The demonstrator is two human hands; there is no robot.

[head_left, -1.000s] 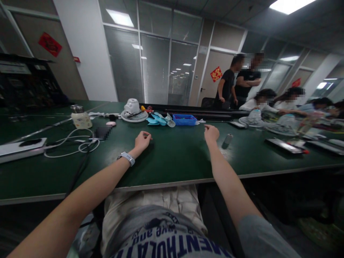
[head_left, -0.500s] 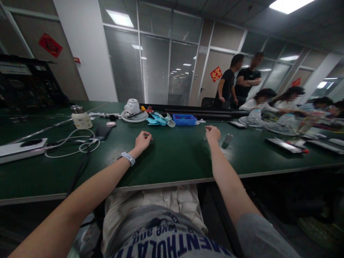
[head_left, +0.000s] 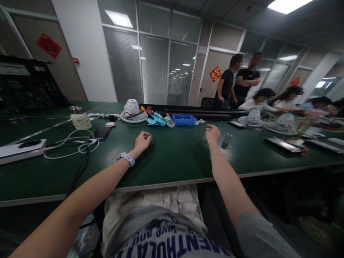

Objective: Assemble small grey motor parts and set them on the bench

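Observation:
My left hand [head_left: 142, 140] rests on the green table [head_left: 172, 157] with its fingers curled in; a small reddish tip shows at the fingertips, too small to name. A watch sits on that wrist. My right hand [head_left: 213, 133] lies further right, fingers curled under, and what is in it is hidden. A small grey cylinder [head_left: 227, 139] stands just to the right of it, not touched.
Behind the hands are a white fan part [head_left: 133, 111], blue fan blades [head_left: 158, 120] and a blue tray [head_left: 184, 119]. At the left are a white cable [head_left: 70, 147], a cup [head_left: 77, 118] and a white device [head_left: 21, 148]. Several people sit and stand at the far right.
My right hand has shifted slightly right, closer to the grey cylinder. My left hand has stayed where it was.

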